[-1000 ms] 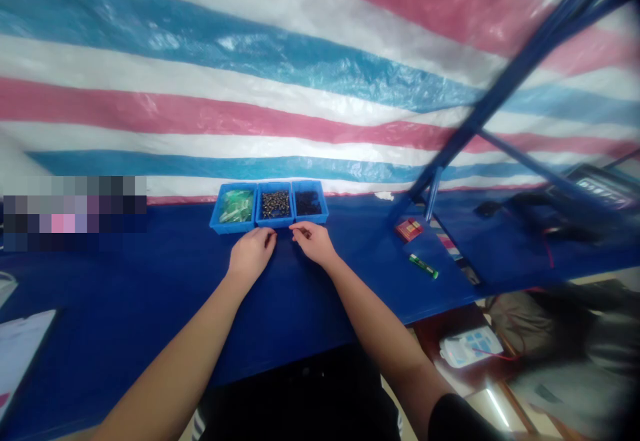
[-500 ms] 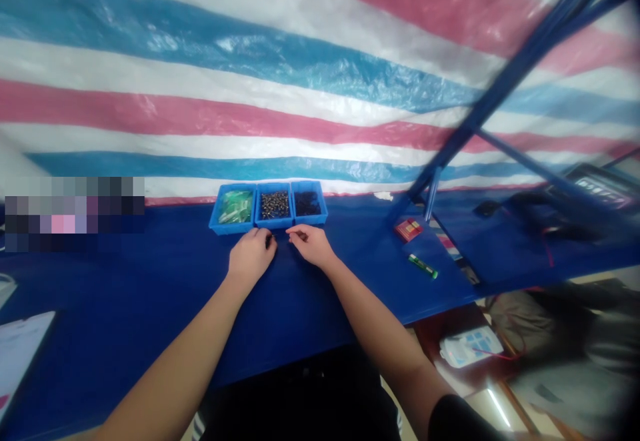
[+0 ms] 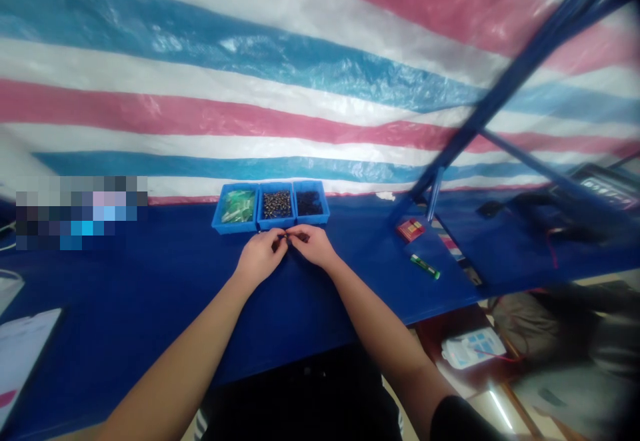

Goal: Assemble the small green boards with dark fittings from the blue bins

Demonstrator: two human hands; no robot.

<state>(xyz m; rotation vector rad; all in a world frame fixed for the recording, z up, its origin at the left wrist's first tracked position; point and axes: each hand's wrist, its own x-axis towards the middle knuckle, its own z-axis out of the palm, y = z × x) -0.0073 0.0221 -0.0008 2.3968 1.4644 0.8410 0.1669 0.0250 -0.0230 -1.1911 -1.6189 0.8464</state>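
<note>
My left hand (image 3: 262,254) and my right hand (image 3: 311,243) meet fingertip to fingertip over the blue table, just in front of three small blue bins. Both are closed in a pinch around something small and dark, too tiny to name. The left bin (image 3: 235,228) contains green and clear pieces. Many small brass-and-dark metal parts (image 3: 277,205) fill the middle bin (image 3: 277,223). Small black parts (image 3: 309,203) lie in the right bin (image 3: 313,219).
A red box (image 3: 410,229) and a green tube (image 3: 425,266) lie to the right, near a slanted blue metal frame (image 3: 465,124). White papers (image 3: 27,354) rest at the left edge. Striped plastic sheeting (image 3: 250,114) hangs behind the table (image 3: 150,281).
My left hand has moved right, and its fingertips now meet those of my right hand. The right hand has hardly moved.
</note>
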